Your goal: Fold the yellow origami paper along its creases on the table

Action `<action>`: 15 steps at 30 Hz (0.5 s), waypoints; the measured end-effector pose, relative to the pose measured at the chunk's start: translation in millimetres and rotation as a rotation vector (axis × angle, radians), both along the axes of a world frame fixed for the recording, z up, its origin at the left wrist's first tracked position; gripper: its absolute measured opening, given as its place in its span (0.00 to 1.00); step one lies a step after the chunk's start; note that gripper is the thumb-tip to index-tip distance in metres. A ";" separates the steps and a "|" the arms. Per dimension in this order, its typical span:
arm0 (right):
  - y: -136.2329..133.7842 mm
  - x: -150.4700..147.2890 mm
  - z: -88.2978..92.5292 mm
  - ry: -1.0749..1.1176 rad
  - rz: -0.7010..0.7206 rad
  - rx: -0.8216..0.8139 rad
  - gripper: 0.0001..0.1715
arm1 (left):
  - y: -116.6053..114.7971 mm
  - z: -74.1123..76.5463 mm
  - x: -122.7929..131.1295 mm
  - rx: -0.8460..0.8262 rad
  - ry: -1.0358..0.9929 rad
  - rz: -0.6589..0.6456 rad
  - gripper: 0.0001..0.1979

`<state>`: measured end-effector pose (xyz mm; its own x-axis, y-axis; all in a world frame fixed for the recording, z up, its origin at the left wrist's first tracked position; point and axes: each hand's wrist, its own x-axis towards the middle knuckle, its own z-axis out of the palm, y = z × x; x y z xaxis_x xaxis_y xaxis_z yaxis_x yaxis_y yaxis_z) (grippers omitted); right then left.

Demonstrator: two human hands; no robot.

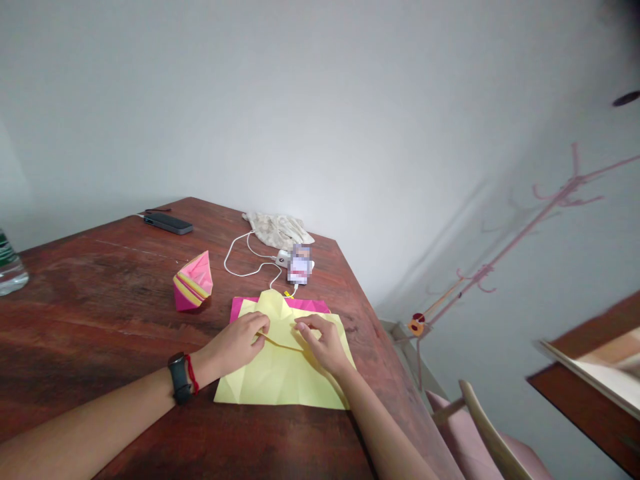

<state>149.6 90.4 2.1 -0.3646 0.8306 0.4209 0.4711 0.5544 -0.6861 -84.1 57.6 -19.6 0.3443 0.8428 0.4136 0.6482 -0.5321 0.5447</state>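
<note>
Creased yellow paper point(283, 380) lies on the table, its far part raised in folds. A magenta sheet point(310, 305) shows beneath its far edge. My left hand point(250, 337) has its fingers pinched on a raised fold of the yellow paper, left of the middle. To the right, my right hand point(321, 337) rests over the paper with thumb and forefinger a little apart; the curled fingers hide part of the sheet, and nothing shows held between them. A folded pink, yellow and magenta paper piece point(193, 281) sits to the left.
On the wooden table point(125, 320) are a phone point(300, 265) with a white cable, a crumpled pale cloth point(280, 230), a dark device point(168, 223) and a bottle point(11, 270). A pink coat rack point(530, 217) and a chair point(480, 427) stand right.
</note>
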 end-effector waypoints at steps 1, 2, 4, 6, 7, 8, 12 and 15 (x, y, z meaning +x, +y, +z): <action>0.9 1.5 0.1 0.010 -0.004 -0.004 0.22 | 1.2 0.5 -1.1 -0.009 -0.042 0.012 0.08; 2.0 3.0 -0.1 0.023 -0.011 -0.010 0.24 | 2.3 1.1 -2.0 -0.014 -0.086 0.022 0.07; 4.9 6.3 -0.8 0.054 -0.026 -0.020 0.26 | 3.6 2.3 -3.2 -0.018 -0.172 0.039 0.05; 8.2 9.5 -2.3 0.094 -0.035 -0.017 0.28 | 4.1 3.7 -3.5 -0.023 -0.244 0.044 0.05; 9.8 10.9 -3.2 0.118 -0.037 -0.012 0.29 | 4.1 4.4 -3.4 -0.025 -0.270 0.043 0.05; 11.1 12.0 -4.2 0.143 -0.037 -0.009 0.30 | 4.0 5.2 -3.3 -0.024 -0.289 0.042 0.06; 12.8 13.1 -5.9 0.206 -0.012 -0.035 0.28 | 3.2 8.2 -3.5 -0.002 -0.326 0.049 0.05; 10.2 11.0 -3.8 0.166 0.017 -0.027 0.27 | 2.5 9.3 -4.2 -0.008 -0.332 0.030 0.06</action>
